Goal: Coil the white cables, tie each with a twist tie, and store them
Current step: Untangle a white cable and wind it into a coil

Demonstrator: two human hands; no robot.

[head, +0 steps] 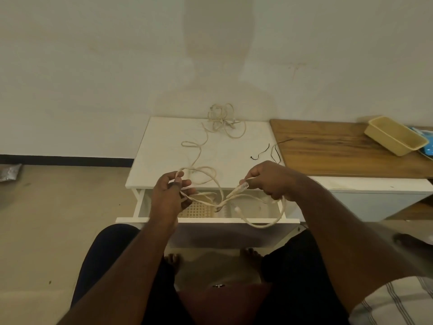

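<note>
A white cable (212, 177) hangs in loose loops between my two hands above the open drawer (257, 213). My left hand (167, 195) pinches one loop of it. My right hand (269, 181) grips the cable near its clear plug end (243, 185), and a long loop droops from it over the drawer's front edge. The cable runs back across the white table top (164, 148) to a tangled heap of white cable (222, 119) by the wall. Two black twist ties (260, 154) (275, 153) lie at the table's right edge.
A perforated beige tray (199, 211) sits inside the drawer. To the right is a wooden surface (339, 156) with a yellow plastic tub (396, 134) and something blue (425, 148) behind it. My knees and bare feet are below the drawer.
</note>
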